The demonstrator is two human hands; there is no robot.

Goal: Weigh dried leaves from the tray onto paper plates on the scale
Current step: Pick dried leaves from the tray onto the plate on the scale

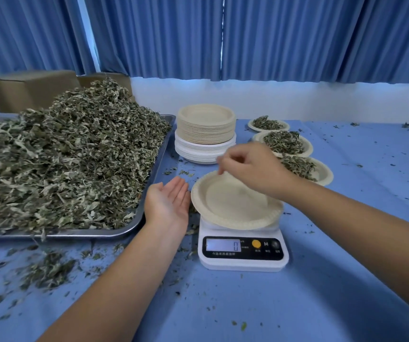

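left hand (167, 206) — palm up, fingers straight | right hand (250, 166) — fingers curled downward, blurred

The tray (134, 225) runs off the left edge, and its leaves (70, 156) hide the lower part of two boxes (30, 90) behind it. The right hand (250, 166) covers part of the nearest filled plate (323, 174). Its fingers (223, 161) are blurred, perhaps touching the empty plate (233, 203), which hides the top of the scale (243, 264). The scale's small labels are unreadable. Both forearms are cut off by the edges.
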